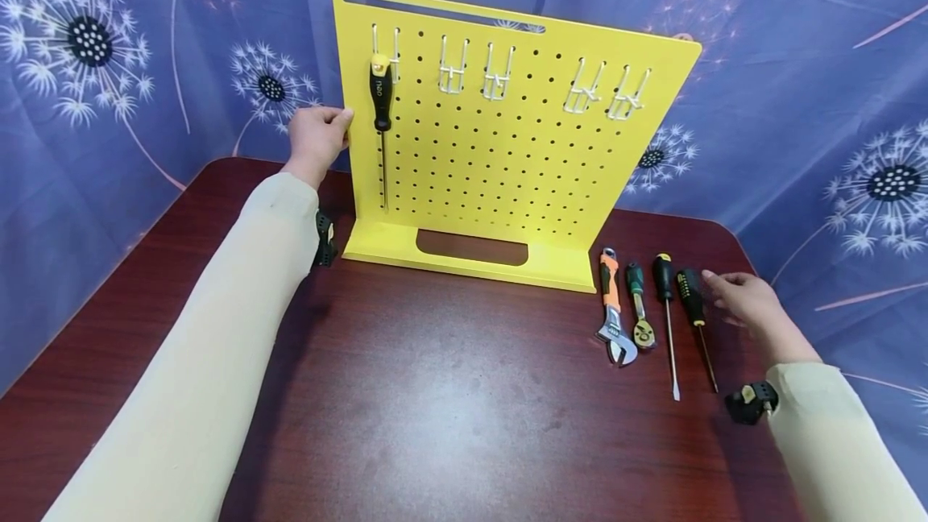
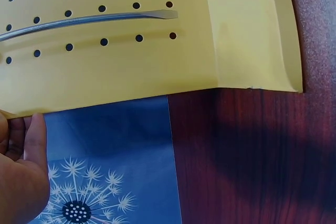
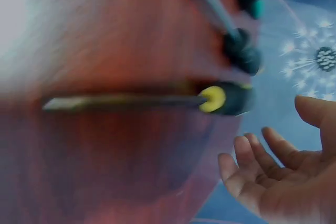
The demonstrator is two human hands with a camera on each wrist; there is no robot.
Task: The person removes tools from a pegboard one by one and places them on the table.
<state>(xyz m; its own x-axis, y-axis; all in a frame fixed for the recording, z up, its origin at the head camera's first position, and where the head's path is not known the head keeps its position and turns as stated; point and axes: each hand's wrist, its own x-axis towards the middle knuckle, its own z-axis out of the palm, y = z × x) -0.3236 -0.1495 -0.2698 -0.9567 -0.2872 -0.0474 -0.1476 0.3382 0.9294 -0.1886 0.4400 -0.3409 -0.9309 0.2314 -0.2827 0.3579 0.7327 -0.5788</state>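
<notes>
At the left edge of a yellow pegboard (image 1: 493, 159), my left hand (image 1: 316, 139) grips the board between thumb and fingers. A black-and-yellow screwdriver (image 1: 382, 103) hangs upright from the board's leftmost hooks, and its flat shaft (image 2: 121, 18) crosses the left wrist view. My right hand (image 1: 750, 304) holds nothing. Its fingers (image 3: 241, 153) are spread and loosely bent just right of a black screwdriver with yellow marks (image 1: 691, 296), apart from its handle in the right wrist view. That screwdriver lies on the table, handle away from me.
Left of that screwdriver lie another black screwdriver (image 1: 663, 280), a green-handled ratchet (image 1: 637, 288) and an orange-handled adjustable wrench (image 1: 611, 284). Several white wire hooks (image 1: 453, 71) line the board's upper part. A blue dandelion-print cloth (image 1: 819, 47) hangs behind the dark red table (image 1: 406, 393).
</notes>
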